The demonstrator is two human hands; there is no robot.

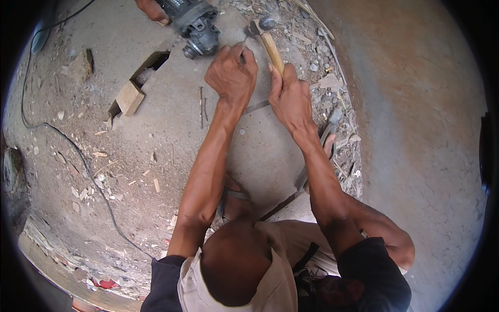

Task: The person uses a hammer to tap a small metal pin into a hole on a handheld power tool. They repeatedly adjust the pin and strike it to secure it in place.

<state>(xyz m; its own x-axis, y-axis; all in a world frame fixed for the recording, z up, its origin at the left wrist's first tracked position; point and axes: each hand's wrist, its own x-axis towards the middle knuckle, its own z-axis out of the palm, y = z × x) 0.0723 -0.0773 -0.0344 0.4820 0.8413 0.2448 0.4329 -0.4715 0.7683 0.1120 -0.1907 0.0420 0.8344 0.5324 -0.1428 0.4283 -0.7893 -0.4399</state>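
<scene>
My right hand (292, 99) is wrapped round the wooden handle of a hammer (273, 54), whose dark metal head lies at the far end, just beyond my left hand. My left hand (232, 73) is closed on a thin metal rod (244, 42) that sticks up between the fingers toward the hammer head. Most of the rod is hidden in the fist, so its exact kind does not show. To the left of that fist lies a dark power tool (195, 26) with a metal spindle, and another person's hand (153, 10) touches it from the top edge.
A wood block (130, 98) sits in a rectangular slot in the concrete slab (171, 78). Thin metal rods (201, 106) lie nearby. A black cable (78, 148) curves along the left. Stone rubble (317, 57) lines the right edge beside a smooth brown floor (410, 104).
</scene>
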